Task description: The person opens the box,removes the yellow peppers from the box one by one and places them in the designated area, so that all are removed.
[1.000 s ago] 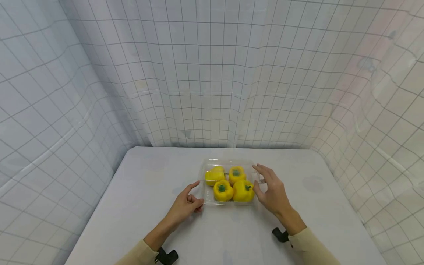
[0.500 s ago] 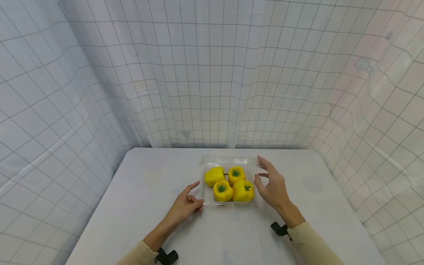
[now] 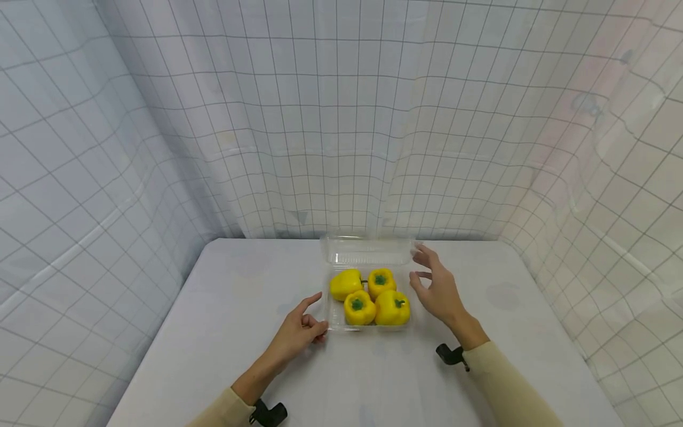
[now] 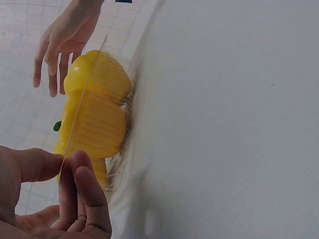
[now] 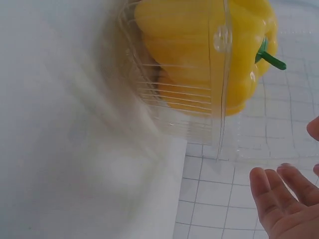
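Observation:
Several yellow bell peppers (image 3: 360, 307) with green stems sit in a clear plastic clamshell container (image 3: 336, 319) on the table. Its hinged lid (image 3: 368, 251) stands raised at the far side. My left hand (image 3: 294, 333) pinches the container's rim at the near left corner between thumb and fingers, as the left wrist view shows. Beside the lid's right edge is my right hand (image 3: 440, 290), its fingers (image 5: 279, 199) extended and loosely bent. The fingertips lie at the lid's edge; whether they touch it I cannot tell.
A white table (image 3: 240, 284) bears the container near its far edge. White grid-patterned curtains (image 3: 341, 118) enclose the back and both sides. A black wrist device (image 3: 268, 413) is strapped at the left wrist, and another black device (image 3: 450, 354) at the right.
The lid has swung up and back, away from over the peppers. My right hand has moved farther forward with it. The left hand and the peppers have stayed in place.

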`<state>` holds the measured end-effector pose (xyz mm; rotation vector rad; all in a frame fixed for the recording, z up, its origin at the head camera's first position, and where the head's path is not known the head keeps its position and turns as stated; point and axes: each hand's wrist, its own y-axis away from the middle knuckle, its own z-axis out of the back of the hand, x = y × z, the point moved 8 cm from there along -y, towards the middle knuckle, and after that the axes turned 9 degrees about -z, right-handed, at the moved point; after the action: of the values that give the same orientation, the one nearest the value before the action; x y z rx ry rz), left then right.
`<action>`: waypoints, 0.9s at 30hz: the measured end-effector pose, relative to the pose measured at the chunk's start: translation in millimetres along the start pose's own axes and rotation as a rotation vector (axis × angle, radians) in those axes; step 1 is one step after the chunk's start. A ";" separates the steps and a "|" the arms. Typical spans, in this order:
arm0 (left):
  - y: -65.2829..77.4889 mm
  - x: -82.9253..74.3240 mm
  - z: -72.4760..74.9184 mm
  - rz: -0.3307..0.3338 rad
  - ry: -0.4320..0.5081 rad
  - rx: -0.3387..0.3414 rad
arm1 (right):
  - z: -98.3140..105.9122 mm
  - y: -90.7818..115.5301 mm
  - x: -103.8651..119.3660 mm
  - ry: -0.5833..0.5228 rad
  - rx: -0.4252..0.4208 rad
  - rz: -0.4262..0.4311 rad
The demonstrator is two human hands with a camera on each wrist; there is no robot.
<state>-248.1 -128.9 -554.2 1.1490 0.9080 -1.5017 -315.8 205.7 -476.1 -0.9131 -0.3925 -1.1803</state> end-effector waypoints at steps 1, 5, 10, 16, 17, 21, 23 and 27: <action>0.0 0.0 0.1 -0.001 -0.001 0.001 | -0.8 -1.9 -1.3 -0.006 0.017 -0.015; -0.7 0.7 0.3 -0.002 -0.005 0.004 | -4.8 -9.3 -7.1 -0.035 0.078 -0.060; -1.8 3.1 0.2 0.003 -0.006 0.005 | -11.8 -17.6 -17.5 -0.064 0.142 -0.120; -2.3 6.1 0.1 -0.004 -0.004 0.001 | -18.4 -24.2 -30.2 -0.076 0.194 -0.197; -2.3 6.4 0.1 -0.005 -0.003 0.000 | -19.4 -24.8 -32.1 -0.079 0.200 -0.210; -2.3 7.0 0.3 -0.009 -0.006 -0.001 | -24.5 -25.3 -40.1 -0.076 0.240 -0.276; -2.5 6.7 0.3 -0.014 -0.007 0.000 | -28.1 -25.0 -44.1 -0.066 0.267 -0.308; -2.3 5.5 0.3 -0.020 -0.005 0.005 | -34.0 -24.0 -49.0 -0.039 0.314 -0.340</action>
<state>-250.7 -130.1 -559.4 1.1419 0.9154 -1.5233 -362.1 207.3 -520.8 -0.6102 -0.7639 -1.3623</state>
